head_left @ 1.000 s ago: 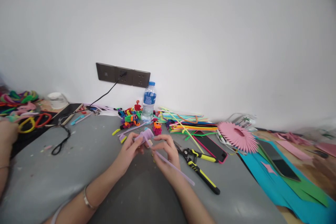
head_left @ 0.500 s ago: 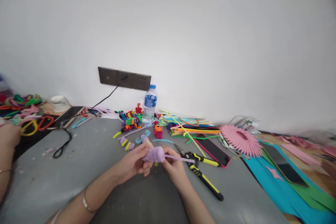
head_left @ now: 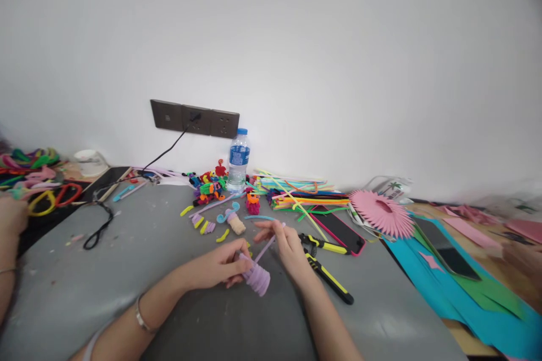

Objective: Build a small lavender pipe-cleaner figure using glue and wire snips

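My left hand (head_left: 220, 266) pinches a lilac pipe-cleaner coil (head_left: 256, 278) just above the grey table (head_left: 148, 248). A straight lilac tail (head_left: 267, 247) runs up from the coil into my right hand (head_left: 284, 245), whose fingers are closed on it. Beyond my hands lie a small beige, blue and lilac pipe-cleaner figure (head_left: 232, 220) and short yellow and lilac pieces (head_left: 203, 224).
Yellow-handled pliers (head_left: 324, 268) lie right of my right hand, then a pink-cased phone (head_left: 341, 231) and a pink paper fan (head_left: 381, 213). A water bottle (head_left: 238, 161), pipe-cleaner bundle (head_left: 305, 194) and wall sockets (head_left: 195, 119) stand behind. Another person's hand (head_left: 11, 217) is at left.
The coil has dropped toward me and tipped, and its tail now points up and away into my right hand. The small beige figure now lies uncovered on the table.
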`<state>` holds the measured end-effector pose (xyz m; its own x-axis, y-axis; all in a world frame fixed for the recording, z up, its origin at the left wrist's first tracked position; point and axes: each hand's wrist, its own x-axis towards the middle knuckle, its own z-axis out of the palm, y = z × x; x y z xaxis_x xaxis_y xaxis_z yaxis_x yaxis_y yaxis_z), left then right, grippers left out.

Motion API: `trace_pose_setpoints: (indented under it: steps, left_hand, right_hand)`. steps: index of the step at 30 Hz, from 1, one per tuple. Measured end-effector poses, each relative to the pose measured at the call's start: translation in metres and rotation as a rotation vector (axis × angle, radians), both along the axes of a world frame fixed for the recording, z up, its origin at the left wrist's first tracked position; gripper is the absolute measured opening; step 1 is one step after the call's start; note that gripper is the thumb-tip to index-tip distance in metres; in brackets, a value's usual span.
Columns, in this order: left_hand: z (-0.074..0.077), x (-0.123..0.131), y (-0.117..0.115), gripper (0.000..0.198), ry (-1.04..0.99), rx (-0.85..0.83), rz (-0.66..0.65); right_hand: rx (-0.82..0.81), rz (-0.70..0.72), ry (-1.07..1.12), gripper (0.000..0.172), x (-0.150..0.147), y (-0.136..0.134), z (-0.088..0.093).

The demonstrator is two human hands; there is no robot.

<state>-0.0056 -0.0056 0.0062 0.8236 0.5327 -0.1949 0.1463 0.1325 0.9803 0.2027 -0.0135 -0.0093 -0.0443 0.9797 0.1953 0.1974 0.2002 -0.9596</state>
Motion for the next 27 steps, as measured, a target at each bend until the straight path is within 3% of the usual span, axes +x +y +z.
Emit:
trace_pose_setpoints:
  steps: [3, 5, 11, 15, 19, 24, 27]
  left_hand:
    - [0.0, -0.001, 0.001, 0.045, 0.028, 0.006, -0.022]
    - [0.001, -0.001, 0.002, 0.045, 0.043, 0.011, 0.02]
    - [-0.005, -0.001, 0.006, 0.047, 0.027, -0.005, 0.173]
    - [-0.013, 0.002, 0.01, 0.049, -0.005, 0.03, 0.3]
    - [-0.01, 0.003, 0.013, 0.049, -0.093, 0.076, 0.464]
    - [0.0, 0.004, 0.009, 0.047, -0.262, -0.046, 0.611]
    - [0.002, 0.006, 0.005, 0.046, -0.354, -0.141, 0.64]
  right_hand:
    - [0.042, 0.01, -0.291, 0.065, 0.006, 0.001, 0.012]
    - [0.054, 0.025, -0.374, 0.066, 0.008, 0.001, 0.022]
    - [0.174, 0.005, -0.49, 0.061, -0.003, -0.006, 0.05]
    - [0.24, 0.037, -0.427, 0.039, -0.017, -0.019, 0.058]
    - [0.242, 0.015, -0.314, 0.03, -0.027, -0.03, 0.049]
    - [0.133, -0.004, -0.072, 0.013, -0.045, -0.041, 0.021]
    - [0.019, 0.044, 0.143, 0.024, -0.057, -0.045, 0.007]
